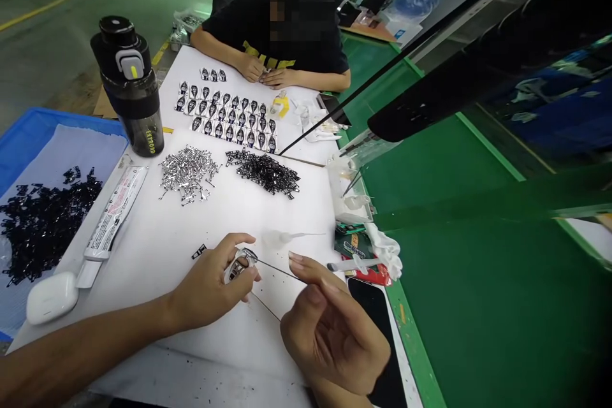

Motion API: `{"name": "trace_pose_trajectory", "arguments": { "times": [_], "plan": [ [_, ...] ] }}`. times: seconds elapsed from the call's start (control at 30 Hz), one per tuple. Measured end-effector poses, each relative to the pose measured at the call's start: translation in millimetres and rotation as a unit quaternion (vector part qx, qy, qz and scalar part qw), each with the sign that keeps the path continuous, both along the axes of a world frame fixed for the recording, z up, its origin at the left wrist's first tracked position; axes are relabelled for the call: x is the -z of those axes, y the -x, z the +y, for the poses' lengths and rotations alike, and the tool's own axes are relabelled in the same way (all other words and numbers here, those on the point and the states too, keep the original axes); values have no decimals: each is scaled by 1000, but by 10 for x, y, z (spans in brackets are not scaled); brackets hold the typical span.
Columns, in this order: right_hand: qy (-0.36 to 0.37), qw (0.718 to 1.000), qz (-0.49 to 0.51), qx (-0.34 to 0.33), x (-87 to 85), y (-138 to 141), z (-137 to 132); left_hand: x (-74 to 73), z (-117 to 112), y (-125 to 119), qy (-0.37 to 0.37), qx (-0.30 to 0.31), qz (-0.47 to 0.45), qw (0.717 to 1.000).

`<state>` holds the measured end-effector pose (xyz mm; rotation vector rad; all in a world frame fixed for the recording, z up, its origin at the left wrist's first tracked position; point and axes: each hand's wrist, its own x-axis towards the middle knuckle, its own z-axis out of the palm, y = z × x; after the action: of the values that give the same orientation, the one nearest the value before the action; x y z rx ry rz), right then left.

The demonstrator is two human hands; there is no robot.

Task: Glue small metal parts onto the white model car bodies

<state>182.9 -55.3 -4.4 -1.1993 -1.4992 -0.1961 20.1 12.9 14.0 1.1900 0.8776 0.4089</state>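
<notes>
The left hand (210, 290) pinches a small, light metal clip (238, 266) above the near worktop (157, 357); the right hand (329, 335) grasps a fine, flexible wire (277, 271). Take the clip by its body, between fingertips; it appears easily dropped.

Bright, even overhead light; soft shadows; warped, blurred edges.

And here's the pile of metal clips (188, 173) on the desk (143, 248), a second pile (262, 172) just right of it, rows of small parts (224, 113) behind it, a water bottle (129, 89) behind and left, a squeeze tube (115, 217) left!
</notes>
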Motion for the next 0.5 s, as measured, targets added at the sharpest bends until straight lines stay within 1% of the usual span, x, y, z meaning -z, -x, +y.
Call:
{"name": "trace_pose_trajectory", "arguments": {
  "times": [0.2, 0.33, 0.5],
  "plan": [
    [1, 1000, 7, 0, -30, 13, 40, 35, -8, 6, -7, -1, 4, 1000],
    [-3, 1000, 9, -3, -49, 37, 85, 21, -9, 8, -9, 3, 17, 1000],
    [0, 1000, 24, -6, 15, 27, 47, -1, -12, 16, -13, 13, 25, 1000]
  ]
}}
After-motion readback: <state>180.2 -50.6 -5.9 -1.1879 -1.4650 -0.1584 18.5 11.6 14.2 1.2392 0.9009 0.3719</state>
